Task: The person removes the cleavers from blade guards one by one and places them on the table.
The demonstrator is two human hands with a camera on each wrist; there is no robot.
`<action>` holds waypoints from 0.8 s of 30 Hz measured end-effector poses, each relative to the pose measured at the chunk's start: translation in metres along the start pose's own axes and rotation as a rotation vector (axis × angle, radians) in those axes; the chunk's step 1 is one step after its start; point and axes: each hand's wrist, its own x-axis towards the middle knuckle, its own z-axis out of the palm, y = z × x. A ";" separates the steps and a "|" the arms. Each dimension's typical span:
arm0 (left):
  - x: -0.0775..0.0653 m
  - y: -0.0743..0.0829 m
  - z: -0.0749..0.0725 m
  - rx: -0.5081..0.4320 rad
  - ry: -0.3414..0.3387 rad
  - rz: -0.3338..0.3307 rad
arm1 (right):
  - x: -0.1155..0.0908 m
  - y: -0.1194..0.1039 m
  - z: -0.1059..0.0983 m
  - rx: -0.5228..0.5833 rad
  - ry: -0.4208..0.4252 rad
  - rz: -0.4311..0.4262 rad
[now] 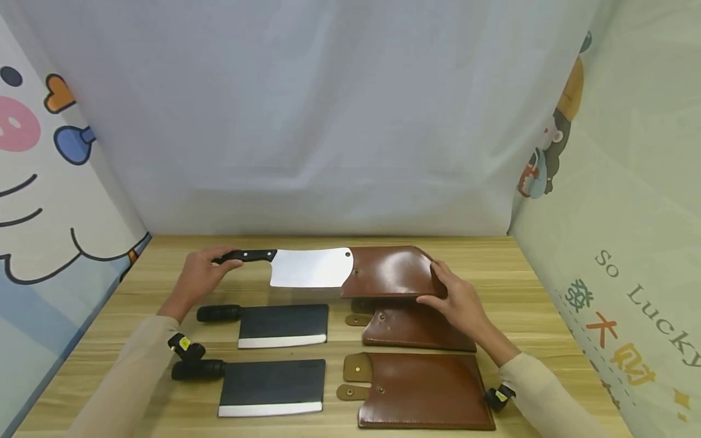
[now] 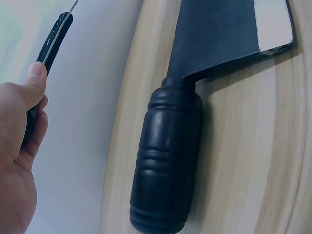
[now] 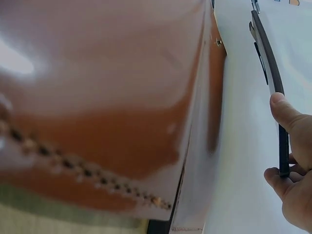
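My left hand (image 1: 199, 277) grips the black riveted handle (image 1: 254, 255) of a cleaver with a bright steel blade (image 1: 306, 267). In the left wrist view, thumb and fingers close round that handle (image 2: 56, 41). A brown leather knife sheath (image 1: 391, 271) is pinched at its right end by my right hand (image 1: 460, 304). The right wrist view shows this sheath (image 3: 273, 63) edge-on, between thumb and fingers. The blade's rounded front end, with a small hole, overlaps the sheath's left end in the head view. Both are held level above the back of the table.
Two dark-bladed cleavers (image 1: 283, 322) (image 1: 272, 383) with ridged black handles lie at left on the wooden table (image 1: 137, 267). Right of them lie two more brown sheaths (image 1: 416, 328) (image 1: 427, 389) with snap straps. A white cloth backdrop (image 1: 328, 121) and printed side panels (image 1: 619, 243) surround the table.
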 end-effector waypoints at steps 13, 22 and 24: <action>-0.002 -0.005 -0.013 -0.004 0.005 -0.013 | -0.002 0.012 -0.013 -0.020 0.011 -0.005; -0.005 -0.012 -0.022 0.025 0.013 -0.020 | 0.004 0.024 -0.024 -0.042 0.008 0.011; -0.006 -0.014 -0.023 0.032 0.011 -0.026 | 0.007 0.026 -0.026 -0.049 0.004 0.020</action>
